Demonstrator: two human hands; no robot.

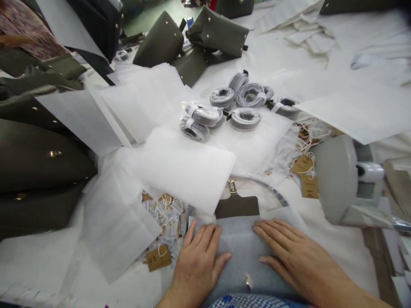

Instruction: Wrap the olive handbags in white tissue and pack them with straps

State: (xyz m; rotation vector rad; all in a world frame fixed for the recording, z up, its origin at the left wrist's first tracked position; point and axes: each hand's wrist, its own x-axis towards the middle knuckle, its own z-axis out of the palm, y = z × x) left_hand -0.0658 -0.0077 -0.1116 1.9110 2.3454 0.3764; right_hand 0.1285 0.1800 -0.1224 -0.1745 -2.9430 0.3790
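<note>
My left hand (199, 256) lies flat with its fingers apart on the left side of a thin whitish tissue sheet (240, 239). On the right side of the same sheet rests my right hand (285, 252), fingers stretched out. Under the paper is a dark olive handbag (236, 206); its flap tab with a gold metal buckle (232, 186) sticks out past the sheet's far edge. A gold clasp (247, 281) shows near my body. A wrapped handle curves behind the tab.
Cardboard hang tags (158, 258) with strings lie left; more tags (309, 186) lie right beside a grey tape dispenser (340, 179). Several rolled straps (245, 118) and loose white sheets (183, 167) lie ahead. Olive bags (38, 171) are stacked left. Another person's patterned sleeve (32, 32) shows far left.
</note>
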